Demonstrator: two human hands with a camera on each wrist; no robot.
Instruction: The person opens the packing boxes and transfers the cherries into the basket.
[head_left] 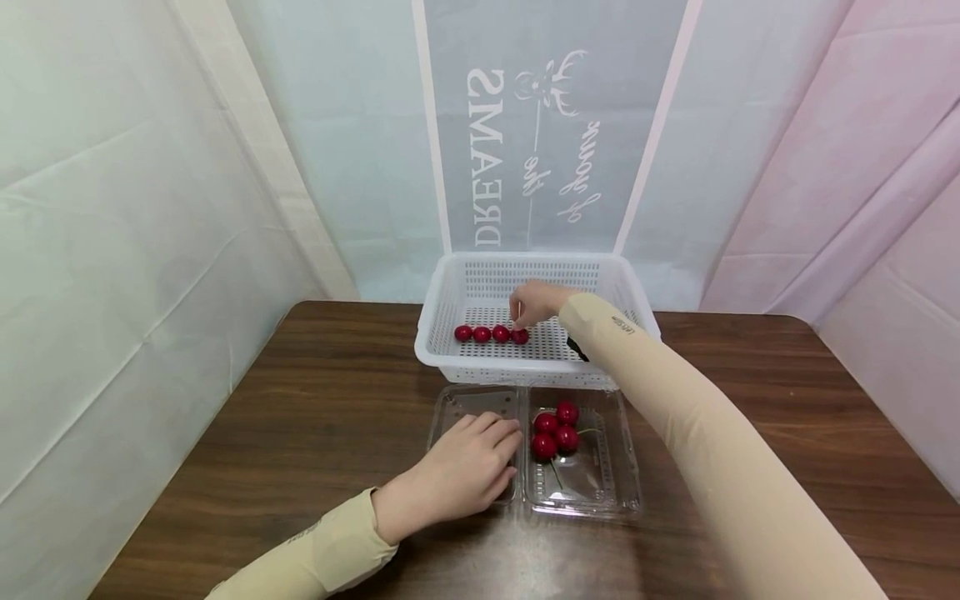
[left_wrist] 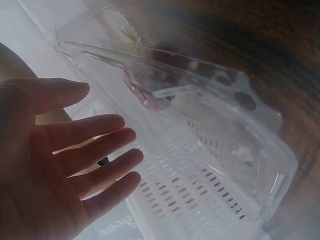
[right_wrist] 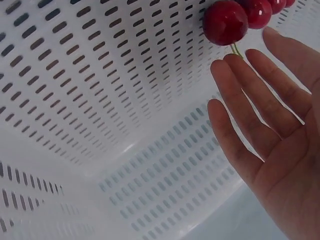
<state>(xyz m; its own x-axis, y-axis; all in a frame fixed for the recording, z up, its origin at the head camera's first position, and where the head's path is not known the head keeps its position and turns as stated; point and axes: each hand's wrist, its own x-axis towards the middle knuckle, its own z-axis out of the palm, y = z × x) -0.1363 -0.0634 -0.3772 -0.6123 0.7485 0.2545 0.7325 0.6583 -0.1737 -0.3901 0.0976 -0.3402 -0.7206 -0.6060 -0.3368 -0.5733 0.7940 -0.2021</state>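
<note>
Inside a white perforated basket point(head_left: 435, 329), several red cherries point(head_left: 482, 334) lie in a row. My right hand point(head_left: 536, 302) reaches in over the rightmost cherry point(right_wrist: 225, 22). Its fingers are loosely extended, with the thumb apart, and a green stem meets the fingertips. In front of the basket lies a clear hinged plastic box point(head_left: 622, 479), spread flat. Several cherries point(head_left: 567, 439), some with stems, are grouped in its right half. Over the left half my left hand point(head_left: 461, 471) lies palm down, fingers extended, partly hiding it; whether it touches cannot be told.
A dark green piece point(head_left: 576, 348) lies in the basket, partly hidden by the right sleeve point(head_left: 697, 417). Everything stands on a dark wooden table point(head_left: 322, 400). Hanging cloth with printed lettering point(head_left: 487, 158) rises behind the basket, and pale sheets flank both sides.
</note>
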